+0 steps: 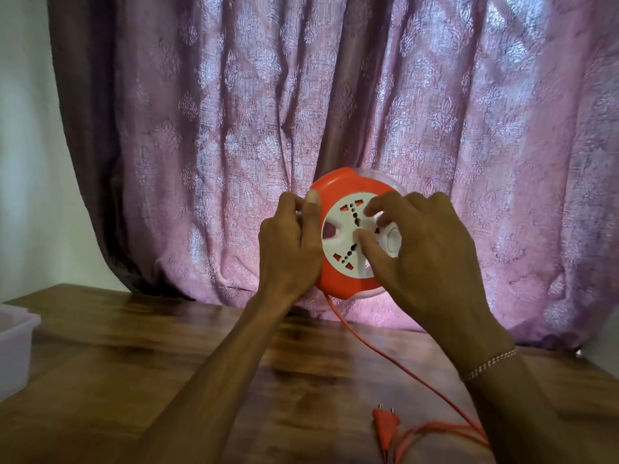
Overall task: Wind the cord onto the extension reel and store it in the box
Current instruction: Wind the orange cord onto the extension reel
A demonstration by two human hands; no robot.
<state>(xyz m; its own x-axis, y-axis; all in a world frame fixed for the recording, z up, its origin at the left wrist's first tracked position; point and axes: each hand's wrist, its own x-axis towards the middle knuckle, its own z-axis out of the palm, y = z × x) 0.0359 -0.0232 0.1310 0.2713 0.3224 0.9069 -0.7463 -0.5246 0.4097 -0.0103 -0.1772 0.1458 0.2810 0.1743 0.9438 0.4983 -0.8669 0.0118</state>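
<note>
A round orange extension reel [330, 192] with a white socket face is held upright in the air above the table. My left hand [291, 242] grips its left rim. My right hand [418, 249] lies over the white face, fingertips pressed on it near the centre and a finger hole. An orange cord [385, 356] hangs from the reel's bottom edge and runs down across the table to loose loops at the lower right. Its orange two-pin plug [386, 423] lies flat on the table near the front.
A translucent plastic box [15, 343] stands at the left edge of the wooden table [134, 346]. A pink patterned curtain [234, 128] hangs right behind the reel and touches the table's far edge.
</note>
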